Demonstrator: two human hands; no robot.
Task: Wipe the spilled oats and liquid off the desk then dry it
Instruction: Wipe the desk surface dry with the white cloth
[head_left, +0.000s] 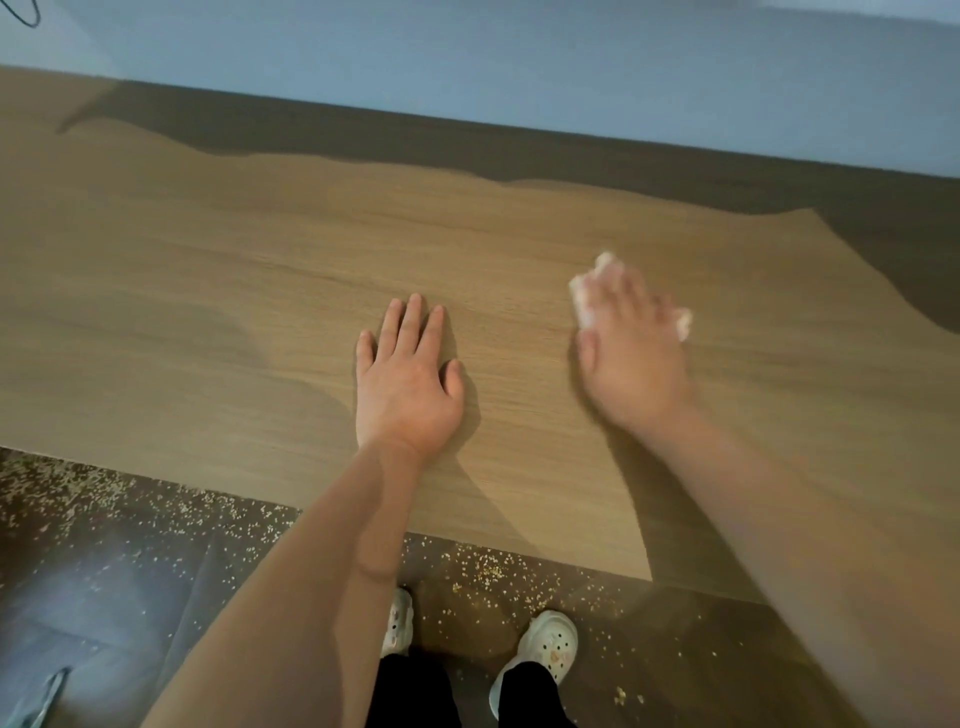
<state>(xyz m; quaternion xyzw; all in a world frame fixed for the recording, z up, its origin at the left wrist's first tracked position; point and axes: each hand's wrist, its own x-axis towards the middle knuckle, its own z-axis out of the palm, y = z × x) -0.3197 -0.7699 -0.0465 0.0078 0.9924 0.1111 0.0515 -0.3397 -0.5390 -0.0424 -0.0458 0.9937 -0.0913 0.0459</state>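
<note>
A crumpled white paper wad (586, 293) lies right of centre on the light-brown wooden desk (234, 312), its long axis running from far-left to near-right. The blurred right hand (631, 358) presses it with straight fingers. The left hand (408, 387) rests flat beside it, fingers straight. Pale oat flakes (485, 571) litter the dark floor (130, 582) along the desk's near edge.

Wood desk (234, 312) — left hand (408, 384) flat, white cloth (584, 301) under right hand (631, 353).

Matt wood-grain desk (260, 291); crumpled white paper towel (587, 291)
</note>
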